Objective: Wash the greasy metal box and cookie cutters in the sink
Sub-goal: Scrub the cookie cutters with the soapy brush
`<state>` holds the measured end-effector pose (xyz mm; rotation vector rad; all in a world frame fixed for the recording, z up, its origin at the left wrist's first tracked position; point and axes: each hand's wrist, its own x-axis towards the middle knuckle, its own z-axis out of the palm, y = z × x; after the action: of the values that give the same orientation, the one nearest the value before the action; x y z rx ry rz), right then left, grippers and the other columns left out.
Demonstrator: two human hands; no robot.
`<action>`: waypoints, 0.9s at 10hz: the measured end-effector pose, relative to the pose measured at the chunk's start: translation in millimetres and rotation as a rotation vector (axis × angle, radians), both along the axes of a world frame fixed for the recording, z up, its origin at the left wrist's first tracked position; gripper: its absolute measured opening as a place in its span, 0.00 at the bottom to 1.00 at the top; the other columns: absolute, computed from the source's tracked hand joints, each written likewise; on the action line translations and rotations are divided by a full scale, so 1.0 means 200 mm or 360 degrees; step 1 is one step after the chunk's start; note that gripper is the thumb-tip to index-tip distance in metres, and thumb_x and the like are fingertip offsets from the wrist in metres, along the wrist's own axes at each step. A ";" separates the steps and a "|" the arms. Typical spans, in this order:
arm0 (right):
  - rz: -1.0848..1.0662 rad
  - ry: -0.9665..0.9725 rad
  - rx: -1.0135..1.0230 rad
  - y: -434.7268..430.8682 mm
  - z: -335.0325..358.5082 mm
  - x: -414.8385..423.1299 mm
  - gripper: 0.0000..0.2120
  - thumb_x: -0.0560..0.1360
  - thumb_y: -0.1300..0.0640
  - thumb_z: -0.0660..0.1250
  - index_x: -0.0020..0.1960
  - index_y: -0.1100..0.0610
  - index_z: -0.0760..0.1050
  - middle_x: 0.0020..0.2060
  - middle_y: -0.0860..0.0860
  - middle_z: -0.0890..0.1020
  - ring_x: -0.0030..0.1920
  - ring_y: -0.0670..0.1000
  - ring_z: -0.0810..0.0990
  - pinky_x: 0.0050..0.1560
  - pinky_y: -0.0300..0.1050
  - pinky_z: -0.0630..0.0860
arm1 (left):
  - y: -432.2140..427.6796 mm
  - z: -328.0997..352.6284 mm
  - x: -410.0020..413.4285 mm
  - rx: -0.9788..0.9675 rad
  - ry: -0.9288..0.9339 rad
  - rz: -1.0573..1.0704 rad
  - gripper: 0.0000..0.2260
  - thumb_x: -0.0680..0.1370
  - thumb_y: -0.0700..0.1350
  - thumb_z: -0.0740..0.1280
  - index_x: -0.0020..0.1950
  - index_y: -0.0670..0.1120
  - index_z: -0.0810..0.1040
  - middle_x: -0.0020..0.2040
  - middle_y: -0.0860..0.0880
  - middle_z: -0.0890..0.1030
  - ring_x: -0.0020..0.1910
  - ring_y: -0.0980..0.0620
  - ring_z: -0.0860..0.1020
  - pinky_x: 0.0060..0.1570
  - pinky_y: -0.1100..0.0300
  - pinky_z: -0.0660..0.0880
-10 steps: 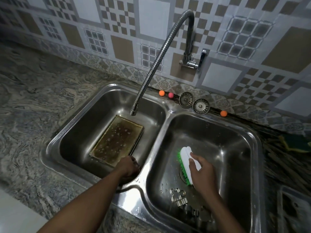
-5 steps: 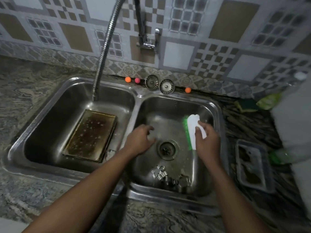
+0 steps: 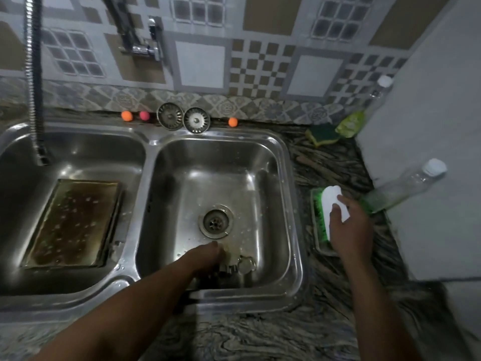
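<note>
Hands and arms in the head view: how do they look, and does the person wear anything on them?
The left hand and the right hand are bare: no gloves, and no ring shows. The left forearm and the right forearm are bare too, with no sleeve, watch or bracelet in view.

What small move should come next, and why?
Probably close the left hand on a small metal cookie cutter and lift it: that hand is at the cutters in the basin, and the right hand holds the white, green-bristled scrub brush.
</note>
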<state>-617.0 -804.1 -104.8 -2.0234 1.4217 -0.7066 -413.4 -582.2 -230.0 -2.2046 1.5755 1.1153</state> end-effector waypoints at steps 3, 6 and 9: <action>-0.0003 0.0084 0.0122 -0.01 -0.14 -0.06 0.14 0.79 0.54 0.64 0.63 0.53 0.77 0.62 0.55 0.79 0.61 0.58 0.77 0.58 0.52 0.76 | 0.09 -0.23 0.08 -0.0273 0.0149 0.0288 0.11 0.78 0.53 0.58 0.42 0.50 0.74 0.42 0.49 0.78 0.38 0.49 0.77 0.49 0.54 0.78; -0.0067 -0.0305 0.0007 0.08 0.05 0.05 0.13 0.79 0.56 0.65 0.63 0.54 0.77 0.62 0.51 0.79 0.60 0.49 0.75 0.57 0.41 0.70 | 0.06 0.01 0.20 -0.0523 0.0371 0.0941 0.16 0.65 0.43 0.75 0.47 0.52 0.73 0.47 0.49 0.81 0.44 0.50 0.79 0.37 0.65 0.72; 0.0634 -0.0426 0.0374 0.37 0.05 0.53 0.11 0.76 0.55 0.70 0.58 0.48 0.80 0.52 0.42 0.80 0.51 0.42 0.79 0.45 0.24 0.72 | -0.01 0.28 0.23 -0.1182 0.1169 0.1730 0.20 0.64 0.32 0.80 0.52 0.46 0.84 0.43 0.48 0.86 0.43 0.50 0.82 0.48 0.57 0.81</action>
<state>-510.0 -730.4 -94.6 -1.8663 0.8692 -0.5784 -366.7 -583.7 -173.2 -3.6585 0.9335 2.0228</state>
